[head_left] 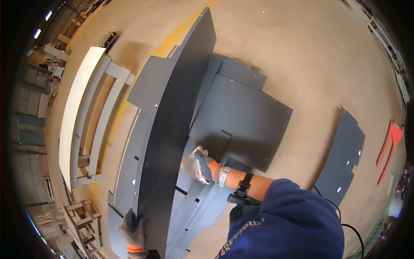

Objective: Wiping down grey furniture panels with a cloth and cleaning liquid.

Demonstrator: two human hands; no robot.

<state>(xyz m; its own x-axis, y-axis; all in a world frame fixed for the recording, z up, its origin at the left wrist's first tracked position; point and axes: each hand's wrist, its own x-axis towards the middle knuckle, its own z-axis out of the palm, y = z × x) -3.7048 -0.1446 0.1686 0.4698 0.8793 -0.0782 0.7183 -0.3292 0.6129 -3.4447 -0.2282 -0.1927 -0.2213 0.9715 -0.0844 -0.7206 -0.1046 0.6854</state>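
A long dark grey panel [166,134] stands on edge in front of me, its length running from near to far. My left hand [134,229], in a grey work glove with an orange cuff, is closed around the near left edge of this panel. On the panel's right side, my gloved right hand [206,167] is closed on a crumpled pale cloth [192,166]. The cloth is close to the panel's right face; whether it touches is hard to tell. Below and around it lie several flat grey panels [250,112], stacked and overlapping.
Another grey panel [343,146] lies apart on the floor at the right, beside a red forked object [391,142]. Pale long beams [84,108] stand at the left, with a wooden frame [84,220] nearer. A yellow line [177,32] crosses the floor.
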